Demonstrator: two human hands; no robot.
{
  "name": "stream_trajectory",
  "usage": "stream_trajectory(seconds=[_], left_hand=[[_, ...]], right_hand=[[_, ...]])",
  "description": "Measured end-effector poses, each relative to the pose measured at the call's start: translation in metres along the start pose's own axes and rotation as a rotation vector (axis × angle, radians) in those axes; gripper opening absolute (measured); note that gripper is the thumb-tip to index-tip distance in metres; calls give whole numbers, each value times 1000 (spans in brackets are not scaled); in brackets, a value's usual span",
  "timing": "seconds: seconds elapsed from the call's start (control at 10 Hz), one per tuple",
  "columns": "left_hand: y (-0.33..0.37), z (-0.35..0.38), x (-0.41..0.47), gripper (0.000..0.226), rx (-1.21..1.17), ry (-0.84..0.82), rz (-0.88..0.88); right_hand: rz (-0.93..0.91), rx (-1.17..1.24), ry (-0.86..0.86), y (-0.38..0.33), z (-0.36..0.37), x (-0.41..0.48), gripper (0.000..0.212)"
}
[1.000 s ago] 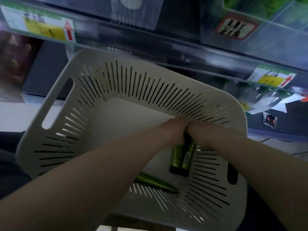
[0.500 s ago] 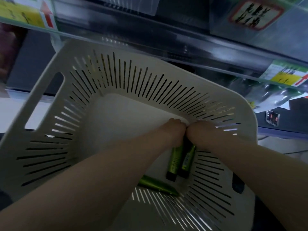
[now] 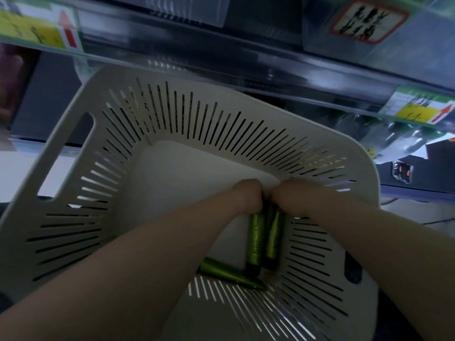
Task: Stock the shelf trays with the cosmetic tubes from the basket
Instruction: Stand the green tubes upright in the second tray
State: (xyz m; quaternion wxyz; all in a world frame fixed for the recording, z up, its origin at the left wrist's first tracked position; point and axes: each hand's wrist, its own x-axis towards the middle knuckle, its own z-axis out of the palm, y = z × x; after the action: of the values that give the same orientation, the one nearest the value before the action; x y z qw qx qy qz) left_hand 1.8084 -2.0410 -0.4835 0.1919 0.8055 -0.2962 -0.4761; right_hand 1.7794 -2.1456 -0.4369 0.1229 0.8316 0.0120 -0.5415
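Stock check, basket (image 3: 73,143), white, slotted walls:
- Green tubes in view: three.
- Item 1: tube (image 3: 256,239), upper end gripped in my left hand (image 3: 247,195), fingers curled round it.
- Item 2: second tube (image 3: 273,236), gripped the same way by my right hand (image 3: 289,196).
- Item 3: third tube (image 3: 226,273), loose on the basket floor by the near wall.
- Progress, my estimate: basket nearly emptied; these three not yet shelved.
- Writing: item 1 reads "Cha…", rest illegible. Yellow price label (image 3: 421,112) with red arrow and red-bordered sign (image 3: 366,20) on the shelf: characters too blurred.

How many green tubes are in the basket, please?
3: the left tube gripped by the left hand, the right tube gripped by the right hand, a third tube lying on the basket floor. Forearms may hide more.
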Motion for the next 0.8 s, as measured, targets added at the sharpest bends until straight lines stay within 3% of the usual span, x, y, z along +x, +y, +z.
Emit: stream_trajectory(seconds=[0.1,0.2,0.5,0.8], left_hand=[[-4,-5,-4,32,-27,-17,-28],[-6,-12,-9,32,-9,-35,-27],[-4,-32,-35,29,-87,-77,-87],[1,-32,-63,27,-367,24,-161]], right_hand=[[-32,68,45,1,4,4,29],[-63,53,-45,1,-1,-3,30],[-159,299,179,-9,-8,-22,28],[-79,565,274,-11,-5,-47,25]])
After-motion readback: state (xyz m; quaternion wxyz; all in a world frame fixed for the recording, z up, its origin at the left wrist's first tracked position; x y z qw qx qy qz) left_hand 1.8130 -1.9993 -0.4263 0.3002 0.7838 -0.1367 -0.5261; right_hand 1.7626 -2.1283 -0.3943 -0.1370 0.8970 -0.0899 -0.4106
